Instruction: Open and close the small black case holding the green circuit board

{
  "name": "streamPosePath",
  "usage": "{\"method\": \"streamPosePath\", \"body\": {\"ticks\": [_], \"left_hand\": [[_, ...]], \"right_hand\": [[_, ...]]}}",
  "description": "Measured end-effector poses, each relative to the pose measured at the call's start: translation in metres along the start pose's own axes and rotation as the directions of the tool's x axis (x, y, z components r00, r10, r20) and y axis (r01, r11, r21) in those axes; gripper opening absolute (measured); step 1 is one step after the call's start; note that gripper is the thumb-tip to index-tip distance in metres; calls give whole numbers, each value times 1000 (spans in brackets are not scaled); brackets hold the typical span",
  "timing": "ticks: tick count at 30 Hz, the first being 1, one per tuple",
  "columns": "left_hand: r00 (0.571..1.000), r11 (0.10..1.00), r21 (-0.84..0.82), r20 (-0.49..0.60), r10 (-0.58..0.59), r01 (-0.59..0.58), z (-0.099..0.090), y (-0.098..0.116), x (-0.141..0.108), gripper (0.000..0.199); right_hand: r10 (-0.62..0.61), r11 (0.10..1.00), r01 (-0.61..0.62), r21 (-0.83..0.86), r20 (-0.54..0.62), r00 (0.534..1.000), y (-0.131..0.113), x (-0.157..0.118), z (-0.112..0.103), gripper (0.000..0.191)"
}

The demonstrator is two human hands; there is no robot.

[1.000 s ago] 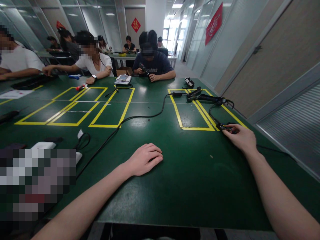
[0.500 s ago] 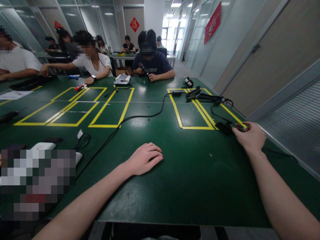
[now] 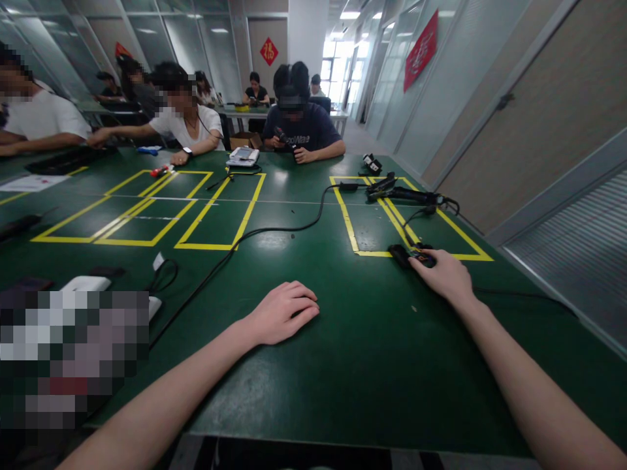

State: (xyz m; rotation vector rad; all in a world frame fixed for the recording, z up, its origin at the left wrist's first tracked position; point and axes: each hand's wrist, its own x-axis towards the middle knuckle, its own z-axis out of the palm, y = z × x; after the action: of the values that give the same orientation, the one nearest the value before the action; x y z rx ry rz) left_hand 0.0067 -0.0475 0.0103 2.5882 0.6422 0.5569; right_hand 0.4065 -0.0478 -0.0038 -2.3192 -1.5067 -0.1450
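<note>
My left hand [image 3: 284, 313] rests palm down on the green table [image 3: 337, 372], its fingers stretched out and nothing in it. Farther right, my right hand [image 3: 447, 275] has its thumb and fingers closed around a small black device [image 3: 425, 260] with coloured parts on its top. A black block [image 3: 399, 255] sits at the left end of that device, and a thin cable [image 3: 409, 225] leads from it toward the back. The underside of the device and some of my right fingertips are hidden.
Behind my right hand lies a black tool-like object [image 3: 411, 194] with cables. A long black cable [image 3: 267, 229] crosses the table past yellow tape outlines [image 3: 206, 247]. White devices [image 3: 88, 283] lie at left. Several people sit opposite; one person [image 3: 304, 130] holds a black object.
My right hand has moved left and slightly nearer, bringing the black device and its block along the table. My left hand has stayed put.
</note>
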Motion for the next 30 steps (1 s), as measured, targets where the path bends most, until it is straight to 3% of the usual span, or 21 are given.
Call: {"method": "streamPosePath", "body": {"ticks": [3, 5, 7, 10, 12, 14, 19, 24, 30], "left_hand": [[1000, 1000, -16, -15, 5, -5, 0, 0, 0, 37], [998, 999, -35, -55, 24, -26, 0, 1, -1, 33], [991, 997, -48, -121, 52, -58, -1, 2, -1, 30], [980, 994, -39, -179, 90, -98, 0, 3, -3, 31], [984, 992, -44, -138, 113, -120, 1, 3, -3, 34], [990, 992, -50, -80, 115, -120, 2, 3, -3, 34], [997, 998, -3, -51, 57, -57, 2, -1, -3, 54], [1000, 999, 55, -3, -2, 2, 3, -4, -5, 65], [996, 994, 91, 58, -63, 58, 4, -1, -4, 73]], "right_hand": [[-176, 980, 169, 103, 59, 983, -51, -28, 4, 37], [-409, 887, 374, 272, 86, 908, -82, -52, 3, 31], [-656, 701, 550, 454, 107, 747, -106, -77, -1, 30], [-870, 441, 638, 631, 128, 475, -126, -107, -11, 36], [-914, 370, 653, 660, 136, 381, -130, -117, -15, 36], [-920, 359, 674, 646, 125, 370, -130, -119, -16, 34], [-880, 405, 719, 565, 27, 475, -124, -111, -6, 34], [-844, 403, 708, 580, -65, 533, -124, -110, -2, 29], [-843, 393, 742, 544, -109, 526, -122, -109, 2, 30]]}}
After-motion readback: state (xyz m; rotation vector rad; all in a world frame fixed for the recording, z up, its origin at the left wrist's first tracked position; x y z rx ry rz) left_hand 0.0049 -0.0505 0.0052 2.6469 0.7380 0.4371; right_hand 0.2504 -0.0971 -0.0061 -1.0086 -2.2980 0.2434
